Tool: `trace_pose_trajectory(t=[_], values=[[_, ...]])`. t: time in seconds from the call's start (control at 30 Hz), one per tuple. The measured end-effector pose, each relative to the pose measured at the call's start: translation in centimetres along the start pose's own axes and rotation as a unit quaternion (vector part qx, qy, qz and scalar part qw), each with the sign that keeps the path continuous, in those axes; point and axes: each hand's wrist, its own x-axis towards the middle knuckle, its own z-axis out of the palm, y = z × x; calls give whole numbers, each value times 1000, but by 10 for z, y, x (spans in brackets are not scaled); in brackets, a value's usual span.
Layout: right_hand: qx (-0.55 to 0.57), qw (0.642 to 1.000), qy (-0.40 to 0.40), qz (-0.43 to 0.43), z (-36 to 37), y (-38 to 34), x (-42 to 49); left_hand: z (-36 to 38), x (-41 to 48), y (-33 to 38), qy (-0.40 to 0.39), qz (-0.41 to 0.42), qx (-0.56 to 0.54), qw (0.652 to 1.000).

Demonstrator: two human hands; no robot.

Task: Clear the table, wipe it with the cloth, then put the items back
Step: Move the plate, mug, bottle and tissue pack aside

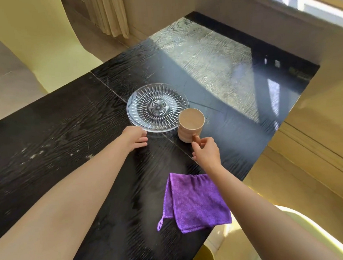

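Note:
A clear cut-glass plate lies on the black wooden table. My left hand pinches the plate's near rim. Just right of the plate stands a tan ceramic mug, touching or nearly touching the plate's edge. My right hand grips the mug's brown handle. A folded purple cloth lies on the table near its right front edge, partly under my right forearm.
Pale yellow chairs stand at the far left, at the right and at the lower right. The table's right edge runs close beside the cloth. Sunlight falls on the far half of the table.

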Motion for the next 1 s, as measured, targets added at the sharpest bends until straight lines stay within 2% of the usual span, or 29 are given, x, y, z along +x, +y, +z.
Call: trace_pose_trajectory(t=[0.13,0.23,0.33,0.4,0.6,0.77,0.9,1.0], values=[[-54,995,-68,44,-13,-9,-19,-13,-31,0,-28,20,106,994],[-142,981,-129,31,-23,-23,-36,-24,-60,1,-54,66,263,961],[-262,940,-214,-41,-31,-38,-55,-36,-96,-3,-78,82,399,910],[-331,905,-256,-82,-29,-50,-67,-45,-119,-9,-86,82,445,887],[-470,811,-296,-183,-4,-81,-114,-86,-177,-29,-99,41,498,860],[-562,721,-355,-195,29,-99,-161,-128,-211,-54,-91,22,516,852],[-570,699,-394,-178,63,-117,-196,-172,-235,-83,-108,24,537,836],[-568,690,-417,-163,98,-131,-224,-215,-250,-110,-111,18,532,839]])
